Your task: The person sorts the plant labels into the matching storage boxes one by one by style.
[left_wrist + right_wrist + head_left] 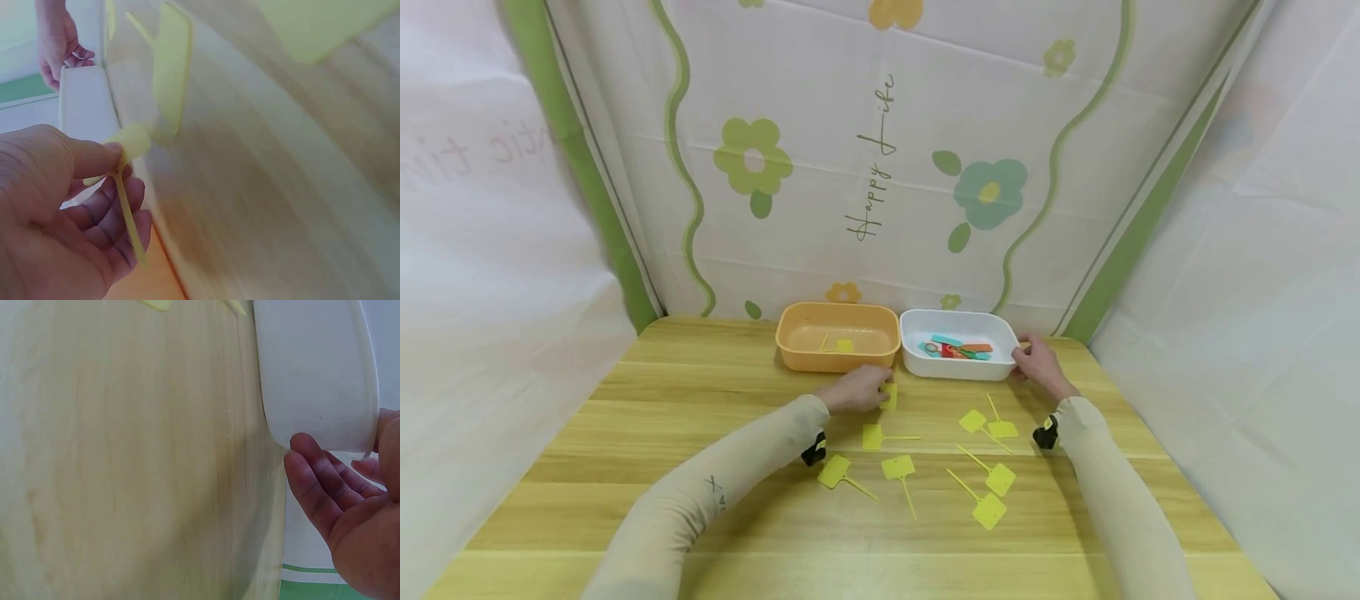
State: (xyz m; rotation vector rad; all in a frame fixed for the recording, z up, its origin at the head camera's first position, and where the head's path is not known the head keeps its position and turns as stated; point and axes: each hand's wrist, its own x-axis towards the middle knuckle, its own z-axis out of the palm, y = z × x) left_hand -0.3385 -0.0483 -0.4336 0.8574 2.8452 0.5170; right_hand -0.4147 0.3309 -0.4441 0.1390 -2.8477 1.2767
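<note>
Tag (135, 144) pinched in my L hand (859, 389) — prob. collecting stage, next needs a lift over the rim into orange tub (820, 362) — R hand (1041, 364) gripping end of white tub (958, 368).

head view faces forward-down; close wrist views share the white bin (958, 367).

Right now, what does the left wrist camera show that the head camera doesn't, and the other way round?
Only the left wrist view shows the thin stem of the yellow tag held by the left hand.

Only the head view shows the colourful pieces inside the white bin and the yellow pieces inside the orange bin.

Both show that hand pinching the tag, the right hand at the white bin, and loose yellow tags on the table.
</note>
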